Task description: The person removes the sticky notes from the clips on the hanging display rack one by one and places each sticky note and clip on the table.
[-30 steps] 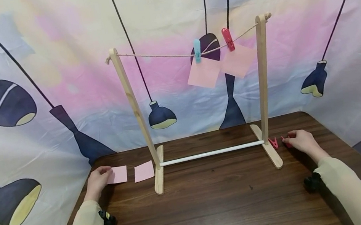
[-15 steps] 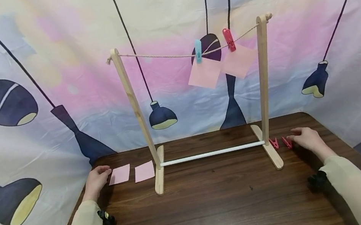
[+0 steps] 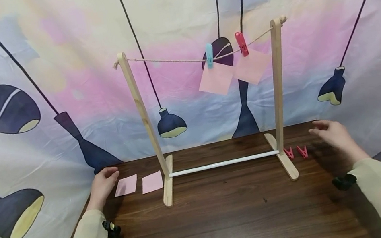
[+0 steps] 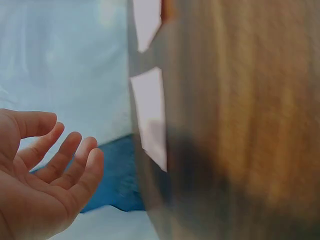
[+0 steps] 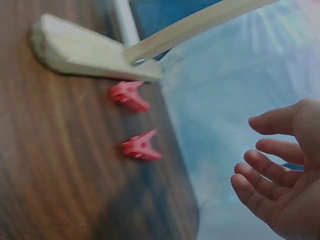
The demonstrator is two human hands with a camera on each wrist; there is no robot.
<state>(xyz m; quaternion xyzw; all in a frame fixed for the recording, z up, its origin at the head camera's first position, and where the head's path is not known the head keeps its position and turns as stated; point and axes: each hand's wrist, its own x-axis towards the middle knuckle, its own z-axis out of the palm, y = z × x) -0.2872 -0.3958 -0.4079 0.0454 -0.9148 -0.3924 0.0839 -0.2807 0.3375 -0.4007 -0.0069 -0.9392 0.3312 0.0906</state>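
Note:
My left hand (image 3: 102,185) hovers just left of a pink paper square (image 3: 126,185), its fingers loosely bent around nothing. A second pink paper square (image 3: 152,182) lies between that one and the wooden stand (image 3: 168,183). On the other side, my right hand (image 3: 335,136) is raised beyond two red clothespins, also holding nothing. The outer red clothespin (image 5: 141,146) and the inner red clothespin (image 5: 129,96) lie on the table near the stand's right foot. In the left wrist view, relaxed fingers (image 4: 85,170) are apart from the paper.
Twine (image 3: 175,60) runs between the stand's posts. A blue clothespin (image 3: 209,56) and a red clothespin (image 3: 241,44) each hold a pink paper on it. A white rod (image 3: 224,164) joins the feet. Behind the brown table (image 3: 222,216) hangs a printed cloth (image 3: 176,19).
My left hand lets go of the outer paper and lifts slightly. My right hand releases the outer red clothespin and moves up and to the right, away from it.

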